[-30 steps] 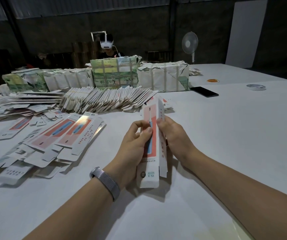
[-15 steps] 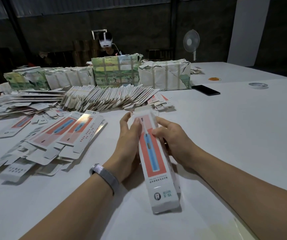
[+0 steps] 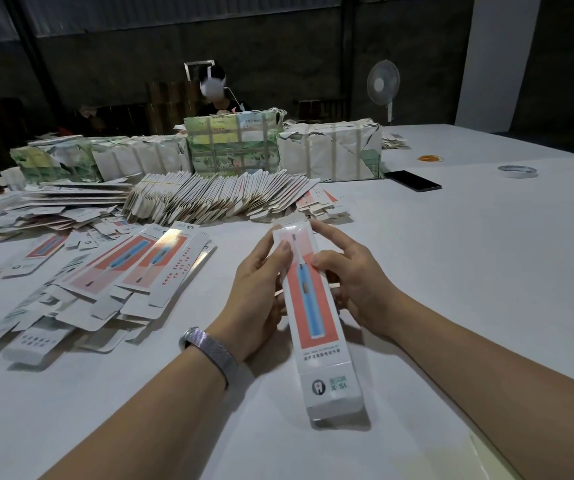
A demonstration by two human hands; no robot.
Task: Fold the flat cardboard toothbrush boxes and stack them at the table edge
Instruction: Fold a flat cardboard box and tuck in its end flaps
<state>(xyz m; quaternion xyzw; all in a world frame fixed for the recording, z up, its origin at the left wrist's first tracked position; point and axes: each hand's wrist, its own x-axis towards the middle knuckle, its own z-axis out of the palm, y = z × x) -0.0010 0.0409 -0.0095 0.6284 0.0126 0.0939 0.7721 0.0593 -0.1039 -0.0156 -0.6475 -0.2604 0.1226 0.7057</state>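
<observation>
- The box [image 3: 316,317] is lying between the hands, its long axis running from the near tabletop edge away toward the row of upright flats; its far end is sitting up between the fingers while its near end, printed with a tooth logo, is reaching closest to the person.
- The left hand [image 3: 261,299] is holding the box's left side, thumb pressing on the printed top face and fingers curling along the side edge.
- The right hand [image 3: 351,282] is gripping the right side, thumb on the top face, forefinger stretching out toward the far end flap.
- Both hands are sitting about level on the box's far half, so neither is clearly nearer; the far flap looks to be the next thing to close, a judgement only.
- Left of the box, a loose pile of flat boxes [image 3: 105,282] is fanning across the white tabletop [image 3: 486,271].
- Beyond the box, the row of upright flats [image 3: 216,199] is leaning in front of wrapped bundles [image 3: 233,143].
- Right of those bundles, a phone [image 3: 412,180] and a tape roll [image 3: 518,171] are lying well apart from the box.
- The room behind is looking dim; a fan [image 3: 383,83] is standing there and a second person is sitting behind the bundles.
</observation>
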